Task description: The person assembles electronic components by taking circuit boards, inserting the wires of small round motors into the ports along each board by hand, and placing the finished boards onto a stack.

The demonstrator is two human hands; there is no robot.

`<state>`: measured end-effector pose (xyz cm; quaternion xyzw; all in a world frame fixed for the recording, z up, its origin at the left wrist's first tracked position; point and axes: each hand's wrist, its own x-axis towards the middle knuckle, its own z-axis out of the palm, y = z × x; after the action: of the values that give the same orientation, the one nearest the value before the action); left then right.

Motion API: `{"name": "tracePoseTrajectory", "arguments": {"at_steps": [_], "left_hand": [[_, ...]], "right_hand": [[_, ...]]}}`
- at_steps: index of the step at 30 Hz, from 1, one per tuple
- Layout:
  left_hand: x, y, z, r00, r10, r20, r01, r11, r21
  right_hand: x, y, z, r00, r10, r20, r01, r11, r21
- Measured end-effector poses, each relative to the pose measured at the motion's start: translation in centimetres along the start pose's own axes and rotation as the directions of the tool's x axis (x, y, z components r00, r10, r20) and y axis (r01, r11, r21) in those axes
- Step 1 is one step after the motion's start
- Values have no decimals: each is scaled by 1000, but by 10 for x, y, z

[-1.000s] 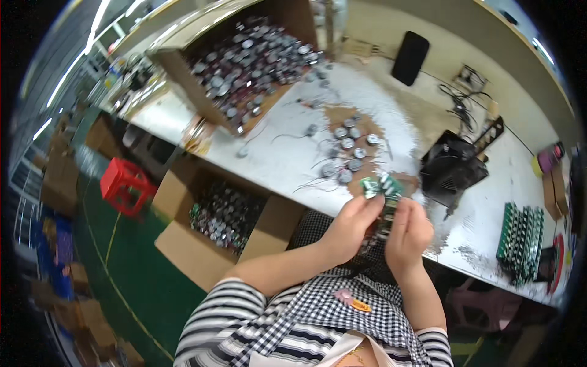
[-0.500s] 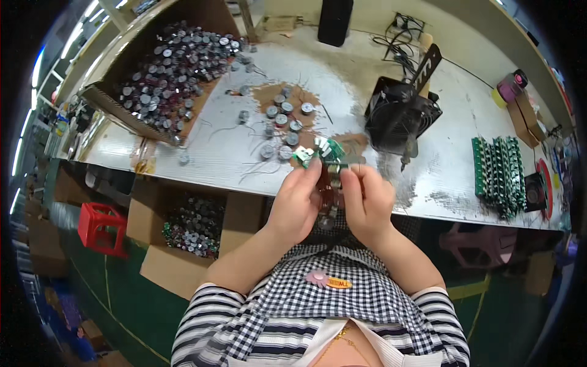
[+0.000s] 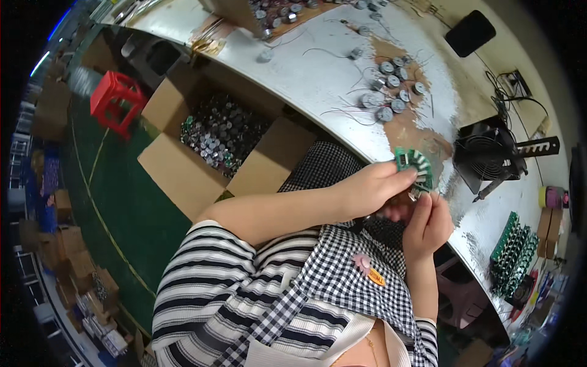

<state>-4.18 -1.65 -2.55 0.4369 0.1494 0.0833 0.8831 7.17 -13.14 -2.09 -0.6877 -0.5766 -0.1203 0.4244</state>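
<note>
- A small green circuit board ringed with pale coil segments (image 3: 413, 166) is held up in front of the person's chest, just off the near edge of the white, scuffed metal worktop (image 3: 318, 73).
- The left hand (image 3: 373, 186) has its fingers clenched on the board, thumb and fingertips pinching its near rim.
- The right hand (image 3: 428, 223) is raised just below it, fingers curled and pinched at the board's lower edge; it seems to grip a thin wire or lead there, though the thing itself is too small to tell.
- Judging from this, the step in hand is fine work on the board's underside, threading or seating a lead. The next move would call for a steady left-hand grip while the right fingertips guide the lead.
- On the worktop beyond lies a loose cluster of round grey metal motor parts with thin wires (image 3: 391, 82), on a brown worn patch.
- To the right stands a small black fan (image 3: 486, 159) with a black slotted holder beside it, and farther right a rack of green boards (image 3: 512, 251).
- A flat black rectangular device (image 3: 469, 32) lies near the far edge.
- Below the worktop, on the dark green floor, an open brown cardboard box (image 3: 183, 171) holds many more of the round parts.
- A red plastic stool (image 3: 116, 101) stands farther left; stacked cartons line the room's left rim.
</note>
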Motion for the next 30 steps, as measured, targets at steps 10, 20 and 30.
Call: {"name": "tracePoseTrajectory", "arguments": {"at_steps": [10,20,30], "left_hand": [[-96,35,-147,854,367,-370,174,468,866],[-48,-27,-243,899,145,-412,437,-280,855],[48,-12,-2,776,-534,335,196,709,677]], "right_hand": [[-5,12,4,968,99,231,-155,958,239],[-29,60,-45,993,-42,-111,46,998,35],[-76,159,-219,720,76,-690,-645,440,-625]]}}
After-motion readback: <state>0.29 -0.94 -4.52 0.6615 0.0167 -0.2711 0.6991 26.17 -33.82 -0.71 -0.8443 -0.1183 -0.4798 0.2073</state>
